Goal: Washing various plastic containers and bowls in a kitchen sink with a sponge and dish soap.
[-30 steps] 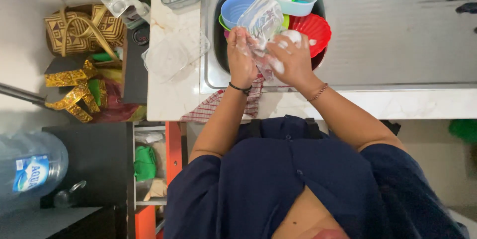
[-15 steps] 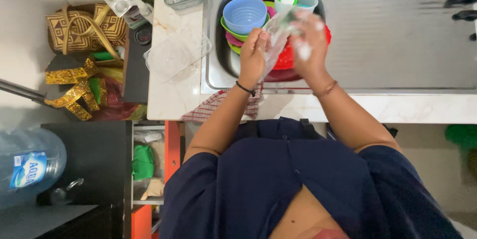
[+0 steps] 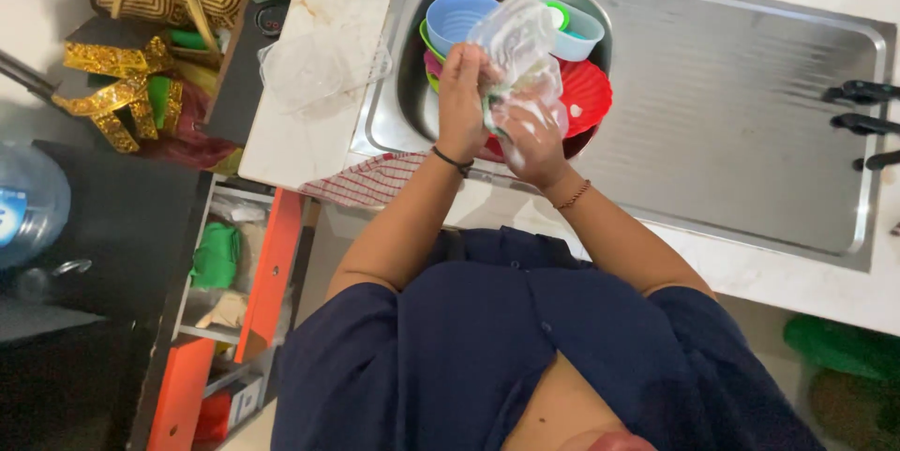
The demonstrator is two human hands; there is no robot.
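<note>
A clear plastic container [image 3: 514, 38] is held up over the sink basin [image 3: 394, 95], tilted, between both hands. The left hand [image 3: 464, 90] grips its near-left side with fingers curled around the wall. The right hand [image 3: 532, 130], covered in soap foam, is closed on a green sponge [image 3: 491, 113] and pressed against the container's lower side.

Below them, in the basin, lie a blue bowl [image 3: 450, 18] stacked on green and pink ones toward the basin's left edge, a light blue tub [image 3: 579, 34] with a green lid at its far edge, and a red plate [image 3: 586, 95] on its right side. The steel draining board [image 3: 731, 113] runs to the right of the basin. A red-checked cloth [image 3: 370, 181] hangs over the counter's near edge, and a clear lid [image 3: 319, 67] lies on the counter left of the sink.
</note>
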